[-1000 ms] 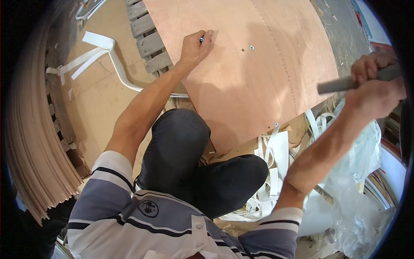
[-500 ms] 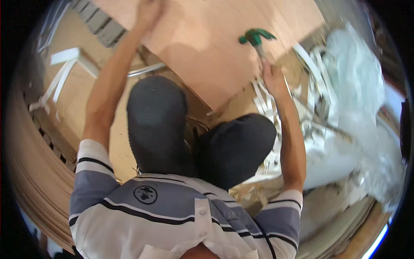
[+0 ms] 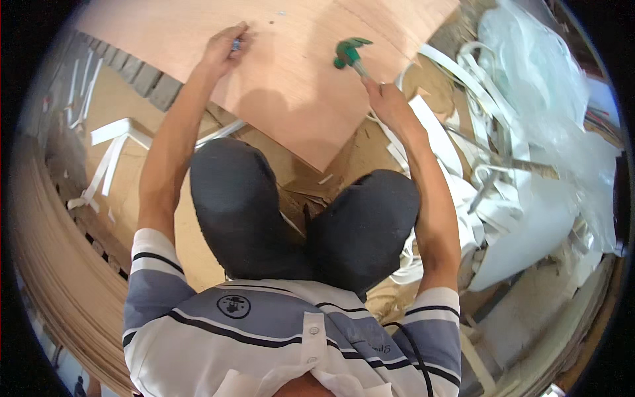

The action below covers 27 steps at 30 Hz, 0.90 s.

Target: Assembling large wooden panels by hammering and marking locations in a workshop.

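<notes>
My right hand is closed round the handle of a claw hammer with a green head. The hammer is held over a flat reddish-brown wooden board, whose near corner points toward my knees. Above the board's left part, my left hand is closed, its fingers curled round a small bluish-grey thing, too small to name. A small pale speck and a dark one lie on the board beyond that hand.
Crumpled clear plastic sheeting and tangled white strips lie to the right. On the left are cardboard, a bent white strip and a row of grey blocks. Stacked sheets curve along the left rim.
My left hand has come nearer and lower in the view. My right hand has moved left and slightly farther away with the hammer. The whole view has shifted a little.
</notes>
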Each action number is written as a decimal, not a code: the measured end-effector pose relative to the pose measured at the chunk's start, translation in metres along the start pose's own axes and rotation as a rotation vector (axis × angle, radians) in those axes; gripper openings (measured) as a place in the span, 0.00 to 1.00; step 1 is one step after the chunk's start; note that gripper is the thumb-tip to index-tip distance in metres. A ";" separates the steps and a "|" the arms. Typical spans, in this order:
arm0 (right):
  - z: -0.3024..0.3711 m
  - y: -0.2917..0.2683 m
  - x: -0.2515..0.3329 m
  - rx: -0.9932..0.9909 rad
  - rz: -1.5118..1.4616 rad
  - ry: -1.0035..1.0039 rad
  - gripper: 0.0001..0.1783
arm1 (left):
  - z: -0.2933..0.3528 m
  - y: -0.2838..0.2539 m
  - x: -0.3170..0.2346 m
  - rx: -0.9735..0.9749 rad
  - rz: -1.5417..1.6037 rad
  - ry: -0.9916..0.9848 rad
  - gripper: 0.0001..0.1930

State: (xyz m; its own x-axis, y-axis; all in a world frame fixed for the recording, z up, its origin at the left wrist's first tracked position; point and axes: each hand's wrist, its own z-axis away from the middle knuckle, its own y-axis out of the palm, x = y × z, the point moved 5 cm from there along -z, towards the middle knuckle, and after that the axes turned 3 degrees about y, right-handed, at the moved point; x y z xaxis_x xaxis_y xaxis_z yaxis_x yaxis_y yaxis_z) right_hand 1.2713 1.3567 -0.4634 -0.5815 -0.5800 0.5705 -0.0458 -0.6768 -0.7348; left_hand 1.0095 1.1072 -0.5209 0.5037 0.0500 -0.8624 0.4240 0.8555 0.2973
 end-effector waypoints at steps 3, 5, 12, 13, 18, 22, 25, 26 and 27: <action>0.013 -0.002 0.017 0.025 -0.026 0.088 0.37 | -0.005 -0.008 0.001 0.051 0.061 -0.017 0.15; 0.014 -0.005 0.018 0.045 -0.060 0.164 0.37 | -0.011 -0.013 0.000 0.033 -0.076 -0.022 0.13; 0.007 0.002 0.011 -0.032 -0.004 0.054 0.38 | -0.032 0.009 -0.011 0.148 -0.238 0.078 0.11; 0.008 0.003 0.012 0.005 -0.031 0.101 0.38 | -0.035 0.012 -0.011 0.150 -0.262 0.077 0.11; 0.003 0.005 0.003 -0.015 -0.009 0.114 0.37 | -0.043 0.028 -0.013 0.155 -0.077 -0.005 0.12; 0.011 -0.001 0.017 0.073 0.003 0.189 0.37 | -0.044 0.026 -0.014 0.147 -0.056 -0.057 0.12; 0.010 0.001 0.015 0.101 0.003 0.216 0.37 | -0.042 0.033 -0.022 0.123 -0.199 0.107 0.11; 0.009 0.001 0.013 0.100 0.012 0.224 0.37 | -0.042 0.037 -0.024 0.125 -0.201 0.105 0.11; 0.009 0.002 0.010 0.100 0.010 0.228 0.37 | -0.040 0.040 -0.029 0.089 -0.280 0.124 0.10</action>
State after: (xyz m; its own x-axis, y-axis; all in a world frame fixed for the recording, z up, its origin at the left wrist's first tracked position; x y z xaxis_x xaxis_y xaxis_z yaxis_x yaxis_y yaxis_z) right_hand 1.2723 1.3449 -0.4559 -0.7500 -0.4773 0.4578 0.0346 -0.7196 -0.6935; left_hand 0.9816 1.1608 -0.5004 0.2649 -0.1135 -0.9576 0.5999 0.7969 0.0715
